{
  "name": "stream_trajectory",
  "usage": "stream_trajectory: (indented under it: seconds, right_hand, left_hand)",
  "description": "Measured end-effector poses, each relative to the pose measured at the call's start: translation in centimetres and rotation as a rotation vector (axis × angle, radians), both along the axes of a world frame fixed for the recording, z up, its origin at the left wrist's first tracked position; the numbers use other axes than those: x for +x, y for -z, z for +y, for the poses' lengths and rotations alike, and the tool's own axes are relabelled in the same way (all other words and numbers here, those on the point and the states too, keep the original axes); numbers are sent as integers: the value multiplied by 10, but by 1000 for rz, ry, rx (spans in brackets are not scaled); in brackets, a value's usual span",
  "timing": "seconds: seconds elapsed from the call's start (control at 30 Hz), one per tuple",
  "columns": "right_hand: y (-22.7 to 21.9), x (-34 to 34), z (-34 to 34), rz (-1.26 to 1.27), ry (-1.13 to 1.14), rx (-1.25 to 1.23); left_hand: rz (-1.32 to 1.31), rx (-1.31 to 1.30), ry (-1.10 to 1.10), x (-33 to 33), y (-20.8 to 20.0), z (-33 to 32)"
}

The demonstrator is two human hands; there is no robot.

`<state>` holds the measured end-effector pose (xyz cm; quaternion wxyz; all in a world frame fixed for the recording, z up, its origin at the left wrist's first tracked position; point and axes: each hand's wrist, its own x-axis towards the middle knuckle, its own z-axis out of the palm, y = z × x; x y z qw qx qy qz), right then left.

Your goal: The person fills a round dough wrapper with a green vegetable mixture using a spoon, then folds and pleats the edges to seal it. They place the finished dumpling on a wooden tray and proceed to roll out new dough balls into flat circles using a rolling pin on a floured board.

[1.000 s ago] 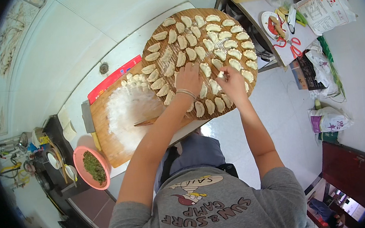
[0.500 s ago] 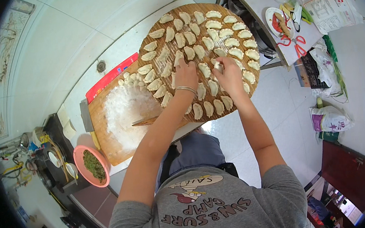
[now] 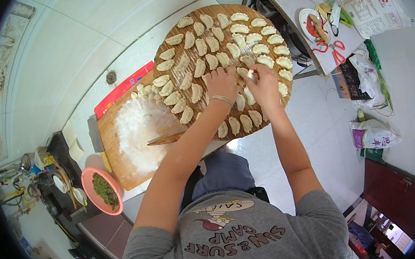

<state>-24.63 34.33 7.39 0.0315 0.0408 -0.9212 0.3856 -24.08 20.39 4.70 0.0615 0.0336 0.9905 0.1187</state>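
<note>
A round wooden board (image 3: 186, 110) carries many pale half-moon dumplings (image 3: 239, 16), laid in loose rows, with flour dusted between them. My left hand (image 3: 222, 85) is over the middle of the board, fingers together and bent down among the dumplings; its palm hides whatever lies under the fingertips. Just right of it, my right hand (image 3: 265, 87) pinches a white dumpling (image 3: 251, 75) between thumb and fingers, slightly above the board. A tapered wooden rolling pin (image 3: 166, 139) lies beside my left forearm on a floured cutting board (image 3: 115, 160).
Small dough pieces (image 3: 146, 92) sit at the cutting board's far edge. A cleaver (image 3: 95, 134) and a pink bowl (image 3: 88, 189) of green filling stand left. On the right, a side table (image 3: 289, 9) holds a plate (image 3: 304, 16), red scissors (image 3: 337, 49) and a white bag (image 3: 377, 8).
My left hand has moved right, leaving a dumpling uncovered on the board. My right hand keeps its dumpling and shifts a little. The whole view has drifted slightly left.
</note>
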Motion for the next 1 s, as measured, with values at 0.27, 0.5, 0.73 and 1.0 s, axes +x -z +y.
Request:
stream_trajectory:
  seconds: [0.27,0.5,0.73,1.0]
  right_hand:
    - [1,1,3,67,9,-7]
    - [0,-3,0,46,8,15]
    - [-2,-4,-5,45,-4,28]
    - [-3,-5,-11,87,-27,47]
  left_hand:
    - [82,1,32,-9,10,7]
    - [49,51,44,-8,12,10]
    - [98,269,-59,-8,23,14]
    - [254,41,-8,15,15,-34]
